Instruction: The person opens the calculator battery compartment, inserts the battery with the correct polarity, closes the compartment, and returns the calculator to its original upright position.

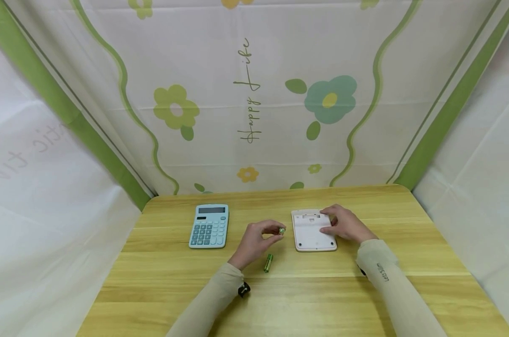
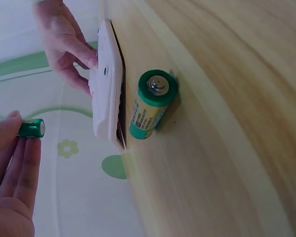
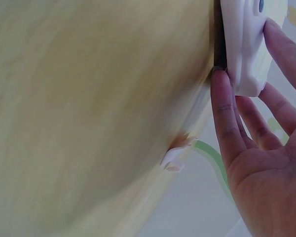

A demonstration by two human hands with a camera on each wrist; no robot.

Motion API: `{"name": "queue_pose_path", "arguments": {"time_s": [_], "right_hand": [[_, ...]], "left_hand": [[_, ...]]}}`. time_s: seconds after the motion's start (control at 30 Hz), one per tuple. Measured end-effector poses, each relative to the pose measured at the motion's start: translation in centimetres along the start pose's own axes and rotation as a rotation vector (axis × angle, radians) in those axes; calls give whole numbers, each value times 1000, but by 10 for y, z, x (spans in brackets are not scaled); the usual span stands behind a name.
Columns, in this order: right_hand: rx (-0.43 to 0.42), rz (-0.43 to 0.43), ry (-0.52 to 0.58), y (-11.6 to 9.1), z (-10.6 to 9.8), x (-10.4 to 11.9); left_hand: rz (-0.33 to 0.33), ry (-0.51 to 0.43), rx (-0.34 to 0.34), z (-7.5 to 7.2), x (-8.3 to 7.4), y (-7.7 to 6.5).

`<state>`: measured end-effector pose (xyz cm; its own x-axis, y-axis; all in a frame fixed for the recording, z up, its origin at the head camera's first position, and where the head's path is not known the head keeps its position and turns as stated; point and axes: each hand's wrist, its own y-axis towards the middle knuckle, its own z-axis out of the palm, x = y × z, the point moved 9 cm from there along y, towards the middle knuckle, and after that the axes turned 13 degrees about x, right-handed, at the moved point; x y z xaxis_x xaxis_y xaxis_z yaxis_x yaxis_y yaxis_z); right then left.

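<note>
Beige sleeves come in nearest the camera, and beyond their cuffs both hands are busy above the bench. Narrowed to a pinch, the left hand holds a green battery between thumb and fingers, raised off the wood and just left of a pale pink calculator. That calculator lies face down between the two hands, and the right hand grips its right side, thumb on the back and fingers round the edge. Near its far end, just beside the right fingertips, a battery compartment seems uncovered, though the fingers hide part of it. A second battery lies on its side on the bench, closer to the wearer than the left hand and a little to its right. Well to the left of both hands, a blue calculator rests keys up. Past the right hand, its wrist view shows a small pale piece, perhaps the compartment's cover; I cannot tell. The step in hand looks like fitting batteries, with one ready and one waiting. Next, I judge, the left hand must cross to the compartment, match the battery's ends to the contacts and press it in, while the right hand keeps the calculator from sliding.
</note>
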<state>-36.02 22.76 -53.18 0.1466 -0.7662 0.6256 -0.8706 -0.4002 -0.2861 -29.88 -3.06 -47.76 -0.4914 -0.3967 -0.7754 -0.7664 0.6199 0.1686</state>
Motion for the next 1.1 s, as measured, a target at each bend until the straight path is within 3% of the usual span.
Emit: {"name": "queue_pose_path", "arguments": {"time_s": [0.4, 0.6, 0.8, 1.1], "right_hand": [[0, -3, -8, -1, 2, 1], [-4, -6, -12, -1, 0, 2], [-6, -25, -52, -2, -1, 3], [0, -30, -71, -3, 1, 5]], "left_hand": [[9, 15, -11, 0, 0, 0], [-6, -68, -17, 0, 3, 2], [-80, -271, -13, 0, 15, 3], [-163, -634, -76, -9, 44, 1]]}}
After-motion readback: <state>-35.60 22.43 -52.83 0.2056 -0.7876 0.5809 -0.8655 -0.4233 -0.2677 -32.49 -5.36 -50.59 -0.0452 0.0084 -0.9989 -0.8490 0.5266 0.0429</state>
